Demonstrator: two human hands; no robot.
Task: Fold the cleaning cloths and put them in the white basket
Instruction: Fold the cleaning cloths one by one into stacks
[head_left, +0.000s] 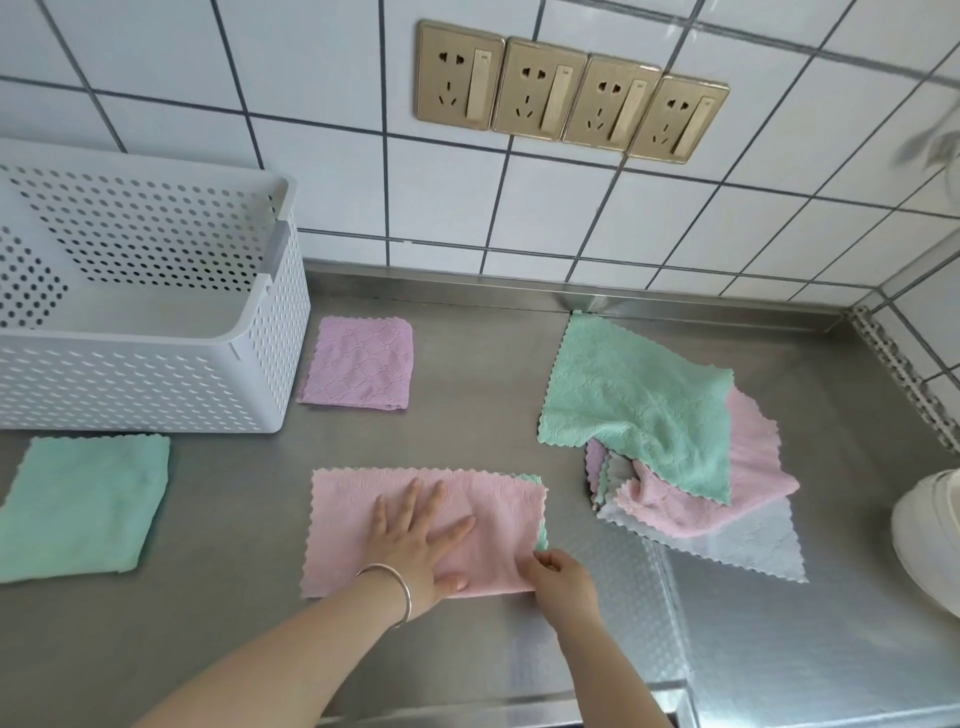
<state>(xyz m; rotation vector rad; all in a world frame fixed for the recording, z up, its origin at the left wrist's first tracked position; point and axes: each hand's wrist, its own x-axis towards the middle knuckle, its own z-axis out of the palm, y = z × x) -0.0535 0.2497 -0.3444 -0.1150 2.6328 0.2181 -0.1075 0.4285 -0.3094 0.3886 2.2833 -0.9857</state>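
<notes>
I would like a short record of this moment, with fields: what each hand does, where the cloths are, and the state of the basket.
left hand: left hand lies flat, fingers straight, pressing the pink cloth
right hand: right hand pinches the pink cloth's right edge
pink cloth: folded in half on the steel counter
folded cloths: purple cloth right of the basket, green cloth in front of it
unfolded pile: right side, green on top
white basket: no cloth visible inside
</notes>
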